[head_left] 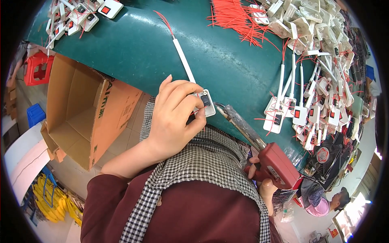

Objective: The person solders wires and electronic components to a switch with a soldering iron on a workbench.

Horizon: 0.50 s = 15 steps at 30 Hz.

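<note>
My left hand (172,113) pinches a small white plastic switch housing (209,110) with a black part set in it, close to the table's near edge. A white tube (183,58) runs from that housing up across the table, and red wires (166,25) stick out of its far end. My right hand (265,184), partly hidden, is closed around a dark red soldering gun (277,164). The gun's long barrel points up and left, its thin tip beside the housing's right edge. Whether the tip touches it I cannot tell.
Many similar white switch pieces (300,115) lie heaped on the right, below a pile of white plastic parts (312,24). A bundle of red wires (233,18) rests at the back. More switches (79,18) sit far left. An open cardboard box (115,111) stands left; a fan (323,156), right.
</note>
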{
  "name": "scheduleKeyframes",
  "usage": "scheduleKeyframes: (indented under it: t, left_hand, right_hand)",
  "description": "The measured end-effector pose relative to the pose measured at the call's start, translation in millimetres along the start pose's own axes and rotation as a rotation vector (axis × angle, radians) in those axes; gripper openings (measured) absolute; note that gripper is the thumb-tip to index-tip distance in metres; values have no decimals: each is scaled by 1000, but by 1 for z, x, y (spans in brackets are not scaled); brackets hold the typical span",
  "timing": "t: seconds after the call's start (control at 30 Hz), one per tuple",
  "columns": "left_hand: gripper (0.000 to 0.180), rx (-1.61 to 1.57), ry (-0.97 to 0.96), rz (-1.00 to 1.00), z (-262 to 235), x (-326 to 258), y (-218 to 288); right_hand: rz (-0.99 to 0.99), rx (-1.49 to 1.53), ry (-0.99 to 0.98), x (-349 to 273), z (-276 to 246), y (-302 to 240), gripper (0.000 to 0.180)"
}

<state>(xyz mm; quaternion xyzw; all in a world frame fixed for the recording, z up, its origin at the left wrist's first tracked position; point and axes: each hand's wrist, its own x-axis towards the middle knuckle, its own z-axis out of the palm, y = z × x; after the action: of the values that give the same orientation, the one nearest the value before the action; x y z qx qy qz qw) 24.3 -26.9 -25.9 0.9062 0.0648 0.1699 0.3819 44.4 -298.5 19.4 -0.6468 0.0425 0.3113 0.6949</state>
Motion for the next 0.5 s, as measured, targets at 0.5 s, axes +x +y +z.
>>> scheduleKeyframes:
  t: [0.5]
  left_hand:
    - [16, 0, 19, 6, 1, 1, 0]
  right_hand:
    - [18, -50, -56, 2, -6, 5, 95]
